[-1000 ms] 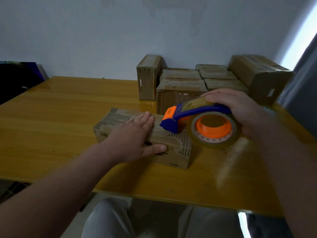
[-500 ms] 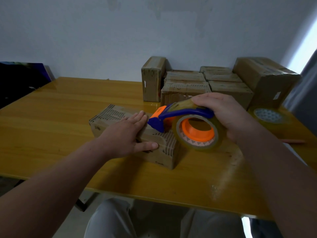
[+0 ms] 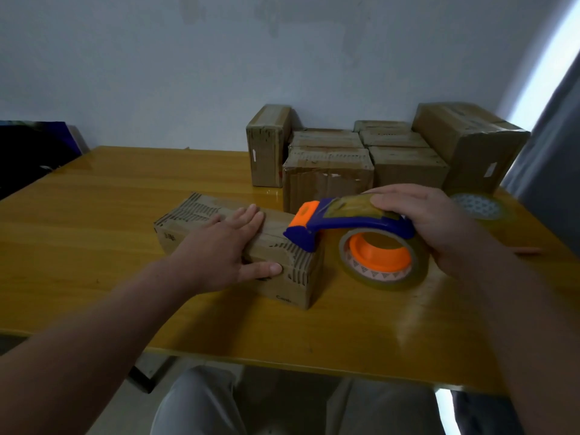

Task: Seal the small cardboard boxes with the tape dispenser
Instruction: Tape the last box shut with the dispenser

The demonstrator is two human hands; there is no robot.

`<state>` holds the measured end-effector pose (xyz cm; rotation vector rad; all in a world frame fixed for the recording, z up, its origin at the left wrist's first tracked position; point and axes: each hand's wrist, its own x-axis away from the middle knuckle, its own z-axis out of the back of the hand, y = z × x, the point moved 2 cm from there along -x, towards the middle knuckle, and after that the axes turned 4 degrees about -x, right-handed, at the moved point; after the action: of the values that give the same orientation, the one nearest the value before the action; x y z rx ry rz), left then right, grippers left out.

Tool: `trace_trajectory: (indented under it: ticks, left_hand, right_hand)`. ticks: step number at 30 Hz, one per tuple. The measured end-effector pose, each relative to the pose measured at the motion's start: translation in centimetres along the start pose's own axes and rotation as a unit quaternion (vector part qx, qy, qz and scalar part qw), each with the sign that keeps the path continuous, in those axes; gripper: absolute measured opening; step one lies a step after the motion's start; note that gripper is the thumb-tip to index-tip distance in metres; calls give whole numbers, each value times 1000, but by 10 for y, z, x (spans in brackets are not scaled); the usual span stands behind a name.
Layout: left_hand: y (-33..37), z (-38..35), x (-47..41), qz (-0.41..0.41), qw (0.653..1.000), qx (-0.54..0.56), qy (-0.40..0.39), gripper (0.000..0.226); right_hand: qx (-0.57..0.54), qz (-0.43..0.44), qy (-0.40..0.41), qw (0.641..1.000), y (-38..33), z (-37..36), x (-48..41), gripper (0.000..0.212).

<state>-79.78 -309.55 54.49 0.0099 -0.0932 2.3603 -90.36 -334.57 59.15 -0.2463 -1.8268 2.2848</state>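
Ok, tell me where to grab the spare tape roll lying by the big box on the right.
Grip the spare tape roll across its outer rim, from above and the near side. It lies flat on the table, and the large box stands close behind it, likely blocking the far side.

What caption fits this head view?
Left hand steadies small brown cardboard box; right hand holds blue-and-orange plastic tape dispenser at its end.

It looked like a plain packing room or small office. A glossy yellow table [image 3: 78,215] lay under the left hand [image 3: 219,249]. Taped cardboard boxes [image 3: 326,164] stood beyond the right hand [image 3: 439,227] against a bare pale wall [image 3: 188,58], with a spare tape roll [image 3: 480,207] nearby.
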Motion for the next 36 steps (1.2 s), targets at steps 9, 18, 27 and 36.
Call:
trace_trajectory:
  ticks: [9,18,27,36]
  left_hand:
    - [26,-5,-2,-40,998,8,45,105]
    - [-4,-2,-3,-33,998,29,40,101]
    - [-5,-3,-5,-29,999,8,17,98]
    - [13,-1,-8,-19,999,-31,-6,97]
  right_hand:
    - [-88,3,5,996,12,-24,-1,13]
    - [-72,8,6,997,4,-33,-3,12]
    - [45,-49,-45,997,9,29,12,19]
    - [151,2,-49,987,2,5,5,25]
